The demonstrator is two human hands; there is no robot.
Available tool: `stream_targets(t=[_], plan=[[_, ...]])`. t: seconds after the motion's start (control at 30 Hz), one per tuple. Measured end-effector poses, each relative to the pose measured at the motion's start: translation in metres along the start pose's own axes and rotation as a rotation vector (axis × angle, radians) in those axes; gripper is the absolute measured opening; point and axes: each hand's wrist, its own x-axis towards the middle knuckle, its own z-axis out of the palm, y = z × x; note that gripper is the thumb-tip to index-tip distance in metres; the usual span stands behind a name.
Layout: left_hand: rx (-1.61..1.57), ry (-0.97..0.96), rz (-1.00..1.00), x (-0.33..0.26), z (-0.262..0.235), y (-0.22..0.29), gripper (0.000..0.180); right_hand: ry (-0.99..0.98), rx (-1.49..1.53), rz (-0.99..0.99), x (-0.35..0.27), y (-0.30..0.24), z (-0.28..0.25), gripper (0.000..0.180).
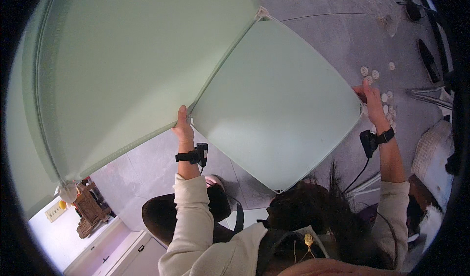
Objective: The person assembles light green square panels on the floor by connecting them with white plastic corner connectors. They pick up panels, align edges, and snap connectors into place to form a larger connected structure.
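Left hand (183, 126): raised, fingers closed on the near edge of the pale green square cushion (274, 104), close to the seam where it meets the larger piece; thumb points up.
Right hand (373, 98): raised at the cushion's far right edge, fingers curled over it; the grip looks closed, though the fingertips are hidden behind the fabric.
Pale green square cushion: held up between both hands, tilted like a diamond, its lower corner just above the person's dark hair.
Large pale green fabric panel (132, 65): joined to the cushion along a piped seam, filling the upper left.
Wrists: each carries a black strap with a small black device.
Grey tiled floor (338, 36): small round white discs (376, 74) lie near the right hand.
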Motion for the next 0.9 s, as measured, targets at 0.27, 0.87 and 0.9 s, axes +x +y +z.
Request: stream_targets(t=[0.27,0.87,0.9], plan=[[-0.012,-0.032,-0.149,0.009,0.002,-0.010,0.038,0.103,-0.005,-0.093,0.011,0.028,-0.008,0.064],[0.348,-0.527,0.370,-0.128,0.055,0.067,0.026,0.364,0.249,-0.046,-0.152,0.084,0.049,0.030],[0.398,-0.687,0.378,-0.124,0.077,0.081,0.028,0.285,0.166,-0.025,-0.166,0.074,0.041,0.028]])
